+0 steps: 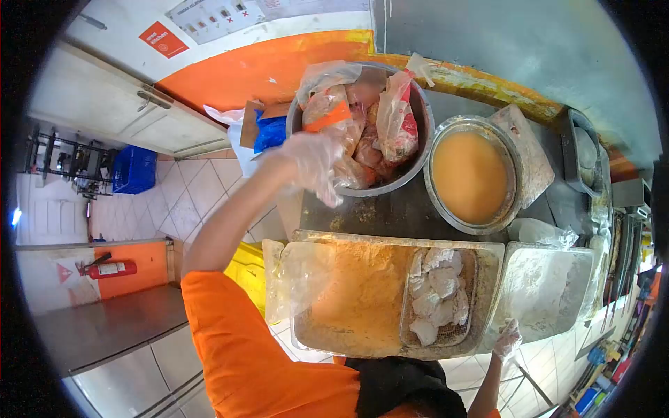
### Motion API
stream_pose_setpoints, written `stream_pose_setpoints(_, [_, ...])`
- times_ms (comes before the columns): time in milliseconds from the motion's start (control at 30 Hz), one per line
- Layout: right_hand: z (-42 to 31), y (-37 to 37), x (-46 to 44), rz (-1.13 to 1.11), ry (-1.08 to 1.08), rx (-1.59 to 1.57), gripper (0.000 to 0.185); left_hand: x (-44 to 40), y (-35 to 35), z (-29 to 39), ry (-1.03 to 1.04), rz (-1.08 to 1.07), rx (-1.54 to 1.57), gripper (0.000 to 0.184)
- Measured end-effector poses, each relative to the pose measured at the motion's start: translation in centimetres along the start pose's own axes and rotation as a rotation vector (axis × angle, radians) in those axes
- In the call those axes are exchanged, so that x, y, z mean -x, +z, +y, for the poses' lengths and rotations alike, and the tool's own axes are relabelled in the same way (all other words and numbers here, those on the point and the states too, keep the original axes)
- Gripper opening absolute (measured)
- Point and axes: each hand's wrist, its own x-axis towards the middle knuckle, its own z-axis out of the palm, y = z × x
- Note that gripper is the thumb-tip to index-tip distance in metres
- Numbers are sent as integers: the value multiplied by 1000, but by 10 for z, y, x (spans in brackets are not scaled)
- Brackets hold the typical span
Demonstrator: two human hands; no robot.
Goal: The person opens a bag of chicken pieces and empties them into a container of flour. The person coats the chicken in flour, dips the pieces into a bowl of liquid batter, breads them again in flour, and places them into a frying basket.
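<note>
My left hand (315, 166), in a clear plastic glove, reaches over the near left rim of a metal basin (426, 132). Its fingers are loosely stretched, slightly blurred, with nothing visible in them. Inside the basin lie plastic bags of what looks like raw meat (369, 143). My right hand (509, 339), also gloved, is curled at the front edge of a tray of white flour (543, 285); whatever its fingers hold is hidden. Left of that tray, a larger tray holds orange-tinted flour (359, 292) and a wire basket (456, 338) with several white-coated pieces (439, 292).
A round metal bowl of orange liquid (471, 177) stands right of the basin, beside a floury bag (524, 153). Farther right is a dark rectangular container (585, 150). A clear plastic bag (289, 279) drapes over the large tray's left end. A yellow object (249, 272) stands below it.
</note>
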Motion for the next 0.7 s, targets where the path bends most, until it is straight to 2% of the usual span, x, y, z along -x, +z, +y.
stream_pose_setpoints(100, [-2, 0, 0, 29, -55, 37, 45, -8, 59, 5, 30, 119, -108, 38])
stream_pose_setpoints(167, [6, 2, -4, 26, -23, 65, 45, -14, 110, -13, 171, 311, 24, 28])
stream_pose_setpoints(200, [9, 3, -5, 27, -6, 78, 46, -13, 115, -16, 245, 408, 88, 22])
stream_pose_setpoints(300, [12, 5, -4, 51, -14, 33, 47, -8, 104, -13, 229, 375, 114, 16])
stream_pose_setpoints(400, [19, 8, -5, 77, -40, 11, 47, -17, 99, -13, 185, 503, 42, 13])
stream_pose_setpoints(500, [14, 6, -5, 39, -20, 45, 48, -22, 94, -13, 277, 485, 67, 16])
stream_pose_setpoints(567, [7, 3, -4, 15, 2, 70, 47, -23, 52, -20, 195, -1, 351, 21])
stream_pose_setpoints(633, [11, 2, -7, 2, 13, 97, 46, -37, 17, -39, 221, -134, 409, 27])
stream_pose_setpoints(667, [21, 5, -8, 3, 12, 109, 46, -46, 4, -53, 292, -19, 325, 31])
stream_pose_setpoints(700, [16, 4, -8, 5, 14, 121, 46, -52, -5, -62, 108, 154, 294, 34])
